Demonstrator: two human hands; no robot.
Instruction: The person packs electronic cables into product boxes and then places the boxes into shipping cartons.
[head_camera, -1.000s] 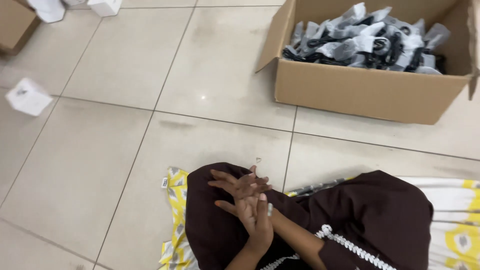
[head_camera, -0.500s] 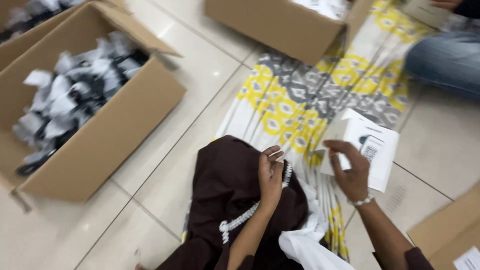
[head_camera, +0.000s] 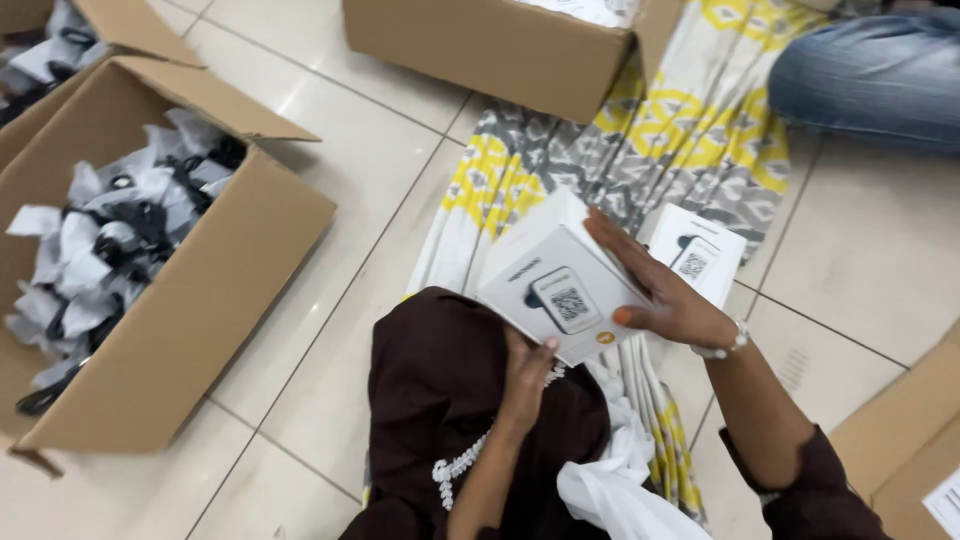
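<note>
Both my hands hold a small white box (head_camera: 550, 275) with a square code label on its face, lifted above my lap. My right hand (head_camera: 665, 295) grips its right side, fingers spread over the top edge. From below, my left hand (head_camera: 525, 370) supports its near corner. A second white box (head_camera: 700, 255) of the same kind lies on the patterned cloth (head_camera: 600, 150) just beyond my right hand. My lap is covered in dark brown fabric (head_camera: 440, 400).
An open cardboard box (head_camera: 170, 300) full of black items in clear bags stands at the left. Another cardboard box (head_camera: 490, 45) stands at the top. A person's leg in jeans (head_camera: 870, 85) rests top right. More cardboard (head_camera: 910, 440) lies at the lower right.
The view has swung from the tiled floor and bagged-items box over to the patterned cloth. My right hand took the white box off the cloth and lifted it; my left hand came under it.
</note>
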